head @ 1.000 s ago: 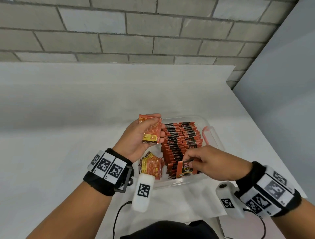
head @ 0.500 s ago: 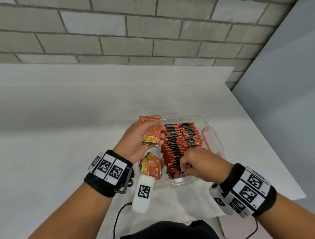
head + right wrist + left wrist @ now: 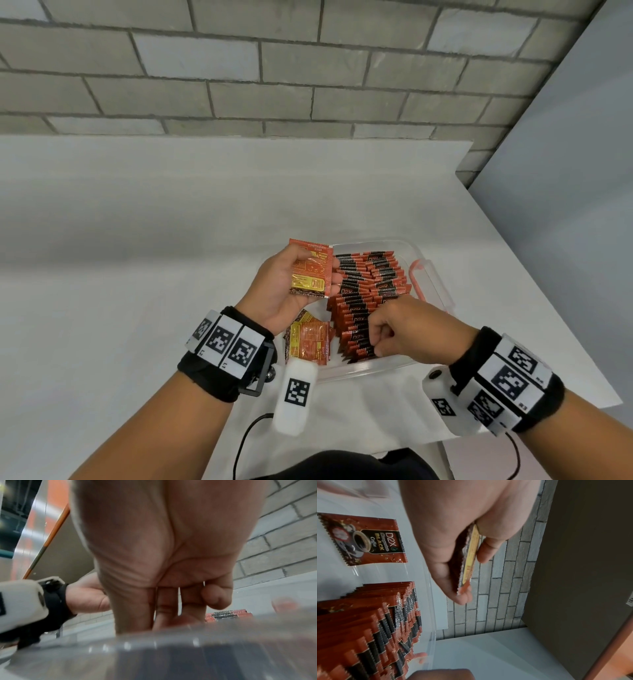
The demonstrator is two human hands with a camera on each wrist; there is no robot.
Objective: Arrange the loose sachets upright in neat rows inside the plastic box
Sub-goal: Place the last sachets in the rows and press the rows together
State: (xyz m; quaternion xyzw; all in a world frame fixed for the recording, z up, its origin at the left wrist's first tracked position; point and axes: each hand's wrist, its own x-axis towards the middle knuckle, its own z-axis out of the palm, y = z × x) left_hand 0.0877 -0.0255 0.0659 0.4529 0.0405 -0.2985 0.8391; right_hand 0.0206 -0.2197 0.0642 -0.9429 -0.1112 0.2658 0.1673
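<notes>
Left hand holds a small stack of orange foil sachets fanned upright above the far left corner of the clear plastic box, unchanged in place over the last second. Below it, loose orange sachets lie flat in the box's near left part. To the right, the packed row of orange-and-black sachets stands on edge. Right hand, which a second ago pinched one sachet face-up, now has fingers curled down into the row's near end; whether it grips anything cannot be told. Judgement: that sachet is seated; the row grows, with the held stack and flat sachets remaining.
</notes>
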